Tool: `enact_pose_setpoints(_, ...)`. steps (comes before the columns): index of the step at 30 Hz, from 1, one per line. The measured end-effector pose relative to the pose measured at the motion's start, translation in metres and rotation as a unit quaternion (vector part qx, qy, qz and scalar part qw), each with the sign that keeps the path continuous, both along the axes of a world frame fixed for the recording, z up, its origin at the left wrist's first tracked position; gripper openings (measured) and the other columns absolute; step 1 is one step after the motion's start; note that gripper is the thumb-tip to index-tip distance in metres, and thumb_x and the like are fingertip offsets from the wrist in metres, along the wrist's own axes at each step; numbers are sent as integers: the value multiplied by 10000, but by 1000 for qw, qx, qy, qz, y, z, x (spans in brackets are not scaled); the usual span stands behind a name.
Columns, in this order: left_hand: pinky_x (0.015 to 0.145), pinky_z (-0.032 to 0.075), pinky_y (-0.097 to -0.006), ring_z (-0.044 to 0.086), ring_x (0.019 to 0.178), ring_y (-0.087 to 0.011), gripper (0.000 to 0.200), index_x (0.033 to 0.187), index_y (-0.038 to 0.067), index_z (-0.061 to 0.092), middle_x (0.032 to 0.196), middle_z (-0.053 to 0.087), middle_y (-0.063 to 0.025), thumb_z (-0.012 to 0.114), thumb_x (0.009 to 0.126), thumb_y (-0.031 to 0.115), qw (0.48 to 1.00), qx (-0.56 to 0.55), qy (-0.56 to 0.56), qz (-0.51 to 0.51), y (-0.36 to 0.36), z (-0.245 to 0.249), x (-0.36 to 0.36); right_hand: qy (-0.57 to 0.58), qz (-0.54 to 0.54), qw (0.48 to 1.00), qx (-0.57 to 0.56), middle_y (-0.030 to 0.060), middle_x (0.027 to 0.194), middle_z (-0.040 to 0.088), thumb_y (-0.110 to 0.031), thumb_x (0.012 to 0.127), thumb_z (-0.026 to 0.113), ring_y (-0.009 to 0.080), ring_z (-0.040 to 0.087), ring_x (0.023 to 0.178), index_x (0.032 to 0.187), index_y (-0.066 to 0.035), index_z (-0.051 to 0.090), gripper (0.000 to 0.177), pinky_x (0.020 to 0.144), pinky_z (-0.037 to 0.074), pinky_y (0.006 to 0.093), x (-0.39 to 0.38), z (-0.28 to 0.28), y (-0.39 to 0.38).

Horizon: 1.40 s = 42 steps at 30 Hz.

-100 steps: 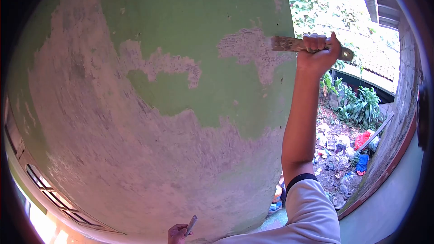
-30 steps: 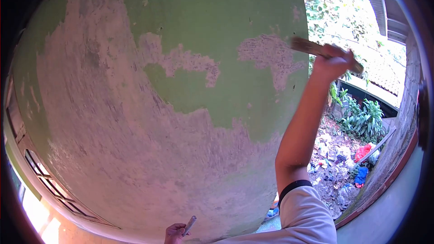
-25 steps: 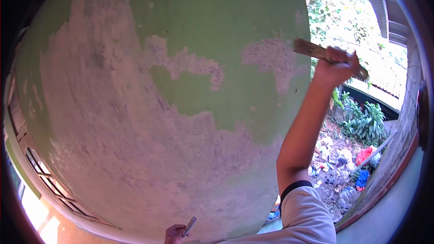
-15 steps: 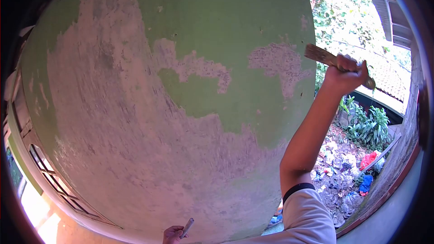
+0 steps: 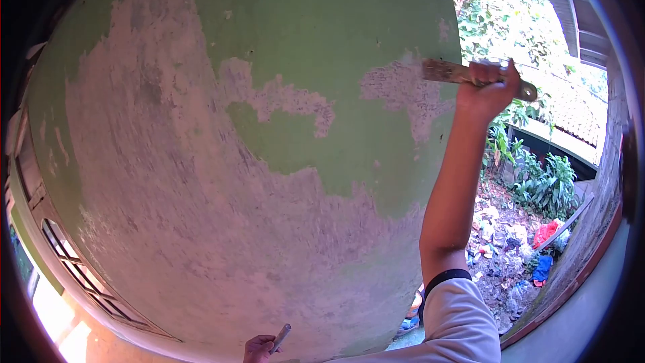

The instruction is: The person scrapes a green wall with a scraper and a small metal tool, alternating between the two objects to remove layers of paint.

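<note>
A green wall [image 5: 322,20] with large bare, pinkish-grey patches fills most of the head view. Raised at its right side, my right hand [image 5: 488,91] is closed round the handle of a worn brown scraper [image 5: 440,71]. The flat end points left and overlaps the right-hand bare patch [image 5: 393,84]; the handle's end, with a hole in it, sticks out past my fist. Low in the view, my left hand [image 5: 256,348] is closed on a short grey stick [image 5: 280,337], which slants up to the right in front of the wall.
Past the wall's right edge lies ground strewn with litter [image 5: 504,242], with green plants [image 5: 547,185] behind it. A rough side wall [image 5: 591,228] bounds the far right. At the lower left is a framed window [image 5: 77,262].
My right hand has moved left with the scraper, whose flat end now overlaps the wall's bare patch and lies more level. My left hand has hardly moved.
</note>
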State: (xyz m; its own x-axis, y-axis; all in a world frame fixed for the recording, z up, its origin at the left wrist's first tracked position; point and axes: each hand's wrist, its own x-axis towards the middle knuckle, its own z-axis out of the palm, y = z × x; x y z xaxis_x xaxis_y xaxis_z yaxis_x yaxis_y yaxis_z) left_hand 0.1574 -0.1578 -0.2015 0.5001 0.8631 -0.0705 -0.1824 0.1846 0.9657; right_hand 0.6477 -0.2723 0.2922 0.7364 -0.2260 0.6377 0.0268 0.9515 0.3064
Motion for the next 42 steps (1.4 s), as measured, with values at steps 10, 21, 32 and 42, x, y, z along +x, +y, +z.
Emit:
enact_pose_setpoints(10, 635, 503, -298, 562, 669, -129, 331, 1007, -5, 565, 797, 596, -46, 648, 768, 207, 1000, -4, 7, 17, -17, 12, 5, 7, -11, 1000, 12, -15, 499, 283, -205, 812, 483, 125, 281, 418, 580, -130, 320, 293, 425, 315, 284, -6, 4, -9)
enact_pose_setpoints(21, 684, 505, -400, 614, 689, -274, 243, 947, -91, 550, 789, 609, -191, 583, 761, 61, 992, -3, -124, -6, -29, 26, 13, -147, 67, 982, 93, -28, 504, 275, -244, 836, 456, 128, 280, 422, 615, -113, 339, 283, 427, 302, 271, 4, -6, -25)
enact_pose_setpoints(32, 626, 532, -340, 560, 621, -152, 287, 1008, -13, 583, 779, 608, -65, 641, 772, 140, 998, -10, -60, 20, -15, -10, 0, 88, 31, 994, 58, -27, 486, 275, -237, 841, 434, 104, 281, 407, 566, -134, 320, 315, 417, 289, 251, -18, 18, 13)
enact_pose_setpoints(42, 699, 515, -397, 615, 725, -259, 244, 982, -77, 545, 851, 606, -167, 580, 762, 21, 989, -21, -145, -24, -30, 15, 2, 8, 12, 1000, -14, -29, 511, 275, -252, 828, 470, 108, 281, 427, 654, -96, 351, 262, 424, 304, 272, -28, 12, 26)
